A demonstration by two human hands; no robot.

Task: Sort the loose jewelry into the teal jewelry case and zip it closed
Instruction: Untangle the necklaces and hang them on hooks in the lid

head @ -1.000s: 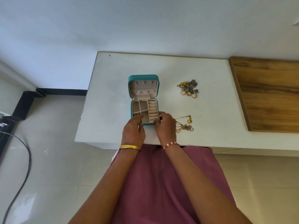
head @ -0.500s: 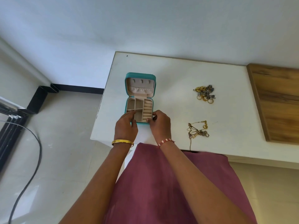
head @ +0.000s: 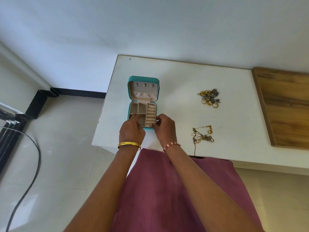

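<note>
Both my hands pinch the open case's near edge, right hand nearer the chains lying frame-right, rings upper right.

Probably a room in a home: a plain white tabletop against a bare pale wall, glossy tiled floor, black skirting, wooden panel.
</note>
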